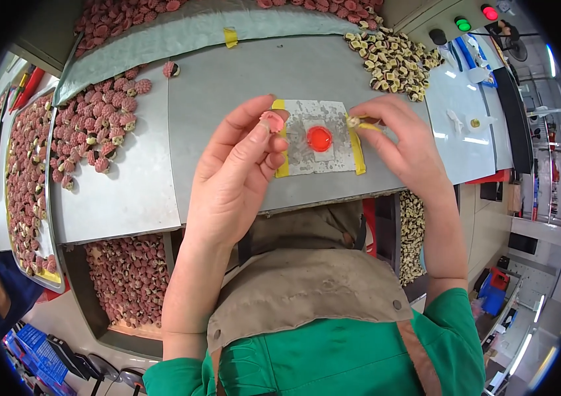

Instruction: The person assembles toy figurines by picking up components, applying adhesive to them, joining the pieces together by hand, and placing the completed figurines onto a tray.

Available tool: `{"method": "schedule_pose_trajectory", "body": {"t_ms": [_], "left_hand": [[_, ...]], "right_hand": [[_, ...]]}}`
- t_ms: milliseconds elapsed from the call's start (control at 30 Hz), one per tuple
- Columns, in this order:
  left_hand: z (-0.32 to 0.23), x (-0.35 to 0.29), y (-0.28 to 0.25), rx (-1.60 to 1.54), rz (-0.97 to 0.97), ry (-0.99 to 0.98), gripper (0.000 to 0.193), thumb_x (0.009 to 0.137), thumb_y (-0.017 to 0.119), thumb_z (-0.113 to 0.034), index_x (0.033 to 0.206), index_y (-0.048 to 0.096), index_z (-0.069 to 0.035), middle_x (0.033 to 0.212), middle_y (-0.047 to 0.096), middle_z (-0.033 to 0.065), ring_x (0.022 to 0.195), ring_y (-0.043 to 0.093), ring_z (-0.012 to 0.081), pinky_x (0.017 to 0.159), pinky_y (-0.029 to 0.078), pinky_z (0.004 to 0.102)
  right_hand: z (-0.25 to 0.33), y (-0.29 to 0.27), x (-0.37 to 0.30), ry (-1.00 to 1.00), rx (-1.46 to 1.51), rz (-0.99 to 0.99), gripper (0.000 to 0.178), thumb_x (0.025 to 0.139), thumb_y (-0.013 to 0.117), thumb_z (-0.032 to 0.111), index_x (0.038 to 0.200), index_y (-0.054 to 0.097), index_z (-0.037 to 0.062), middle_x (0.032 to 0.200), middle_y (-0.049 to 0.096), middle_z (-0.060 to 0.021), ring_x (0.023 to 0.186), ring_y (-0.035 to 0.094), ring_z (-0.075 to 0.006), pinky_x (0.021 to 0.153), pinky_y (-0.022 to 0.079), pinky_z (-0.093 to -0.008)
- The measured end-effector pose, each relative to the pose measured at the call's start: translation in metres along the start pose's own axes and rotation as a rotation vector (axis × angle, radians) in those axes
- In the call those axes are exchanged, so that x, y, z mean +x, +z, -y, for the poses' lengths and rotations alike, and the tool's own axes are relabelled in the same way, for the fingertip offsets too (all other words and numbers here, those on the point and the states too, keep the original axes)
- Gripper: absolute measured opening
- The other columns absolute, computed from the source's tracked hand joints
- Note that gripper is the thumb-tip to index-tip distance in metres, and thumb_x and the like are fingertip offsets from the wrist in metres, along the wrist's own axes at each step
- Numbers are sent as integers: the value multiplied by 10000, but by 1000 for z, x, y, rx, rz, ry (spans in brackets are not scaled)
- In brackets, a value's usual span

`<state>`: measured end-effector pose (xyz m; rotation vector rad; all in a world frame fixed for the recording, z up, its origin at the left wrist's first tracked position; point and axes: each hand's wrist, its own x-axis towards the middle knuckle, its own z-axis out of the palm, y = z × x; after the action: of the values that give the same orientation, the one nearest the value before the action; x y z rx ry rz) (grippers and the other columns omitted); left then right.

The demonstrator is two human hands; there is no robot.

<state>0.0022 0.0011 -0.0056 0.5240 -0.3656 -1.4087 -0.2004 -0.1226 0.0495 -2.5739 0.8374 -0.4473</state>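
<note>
My left hand point(237, 155) is closed, pinching a small pink raspberry-shaped shell point(272, 121) between thumb and fingers, its hollow side partly showing. Across from it, my right hand point(402, 138) pinches a small cream-coloured piece point(353, 122) at the fingertips, above the right edge of a stained white sheet point(333, 112). Between the two hands, a small round red dish point(319, 138) sits on that sheet. Strips of yellow tape point(360, 158) run along the sheet's sides, holding it to the grey tabletop point(227, 72).
Pink raspberry-shaped pieces with cream and dark ends point(99, 122) are heaped at the left. Small cream-and-dark pieces point(396, 63) lie piled at the back right. Below the table, a left drawer point(99, 317) holds more pink pieces. A box with lit buttons point(448, 23) stands at the upper right.
</note>
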Motion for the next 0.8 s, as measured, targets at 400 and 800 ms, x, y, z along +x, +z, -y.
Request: {"method": "schedule_pose_trajectory", "body": {"t_ms": [400, 800], "left_hand": [[2, -1, 0, 17, -7, 12, 356, 959, 541, -175, 1276, 493, -20, 1109, 591, 33, 977, 557, 107, 857, 439, 234], [0, -3, 7, 83, -42, -39, 351, 961, 540, -172, 1274, 504, -18, 1120, 599, 59, 989, 578, 127, 875, 454, 253]], "right_hand": [[14, 30, 7, -205, -7, -20, 267, 738, 663, -3, 997, 646, 55, 888, 586, -82, 825, 570, -258, 702, 476, -355], [10, 26, 10, -271, -21, -20, 228, 752, 649, -13, 967, 667, 60, 886, 605, -68, 821, 578, -245, 701, 476, -336]]}}
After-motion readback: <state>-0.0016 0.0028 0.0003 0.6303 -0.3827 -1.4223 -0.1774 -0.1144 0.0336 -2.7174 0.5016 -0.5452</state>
